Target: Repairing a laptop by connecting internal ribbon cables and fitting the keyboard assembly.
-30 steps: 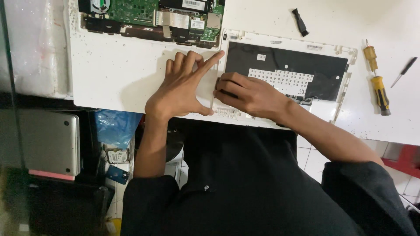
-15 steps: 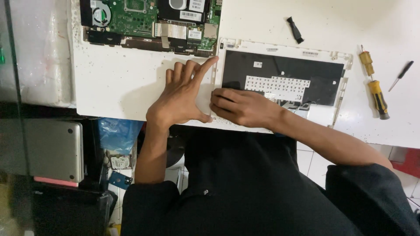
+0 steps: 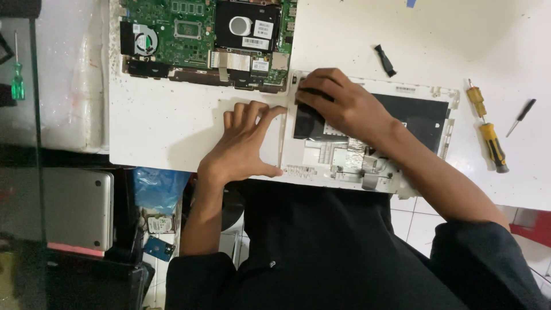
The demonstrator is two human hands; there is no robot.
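A white laptop top cover [image 3: 427,92] lies upside down on the white table, its black keyboard panel [image 3: 422,117] facing up. My left hand [image 3: 244,143] rests flat on the table, fingers spread, fingertips against the cover's left edge. My right hand [image 3: 338,103] is over the cover's far left corner, fingers curled onto the top left edge of the black panel. My right forearm crosses the cover's near right part and hides it.
An opened laptop base with green motherboard and fan [image 3: 189,34] lies beyond the hands. Two yellow screwdrivers [image 3: 488,135], a small black screwdriver [image 3: 521,116] and a black plastic piece [image 3: 385,60] sit to the right. A green screwdriver [image 3: 18,80] lies far left. A silver laptop [image 3: 77,209] sits below the table.
My right hand has moved from the cover's near left corner up to its far left corner. The view has shifted, so the table shows lower in the frame. My left hand stays flat.
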